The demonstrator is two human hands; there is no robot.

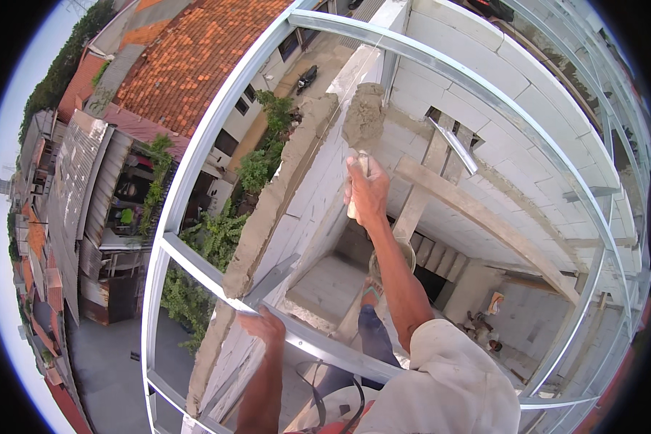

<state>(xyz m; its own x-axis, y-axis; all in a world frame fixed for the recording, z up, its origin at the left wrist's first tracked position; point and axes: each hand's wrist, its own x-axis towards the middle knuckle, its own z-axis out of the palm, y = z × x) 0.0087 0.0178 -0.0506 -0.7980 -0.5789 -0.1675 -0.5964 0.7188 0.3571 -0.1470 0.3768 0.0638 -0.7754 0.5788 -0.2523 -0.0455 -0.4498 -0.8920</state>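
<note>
My right hand (367,189) is closed round the pale handle of a trowel (363,163), held out ahead of me. Its blade is covered by a thick heap of wet grey mortar (364,116). Just left of the trowel runs a pale block wall (296,210), its top coated with a rough band of mortar (264,217). Lower down, my left hand (265,325) is wrapped over a silvery metal beam (325,349) that crosses the wall; its fingertips are partly hidden.
A curved-looking metal frame (188,163) surrounds me. Wooden planks (484,224) span the deep room below, where a bucket (401,253) is partly behind my arm. Another person (482,331) is far below. Outside the wall are plants (257,170), tiled roofs (195,58) and a motorbike (307,79).
</note>
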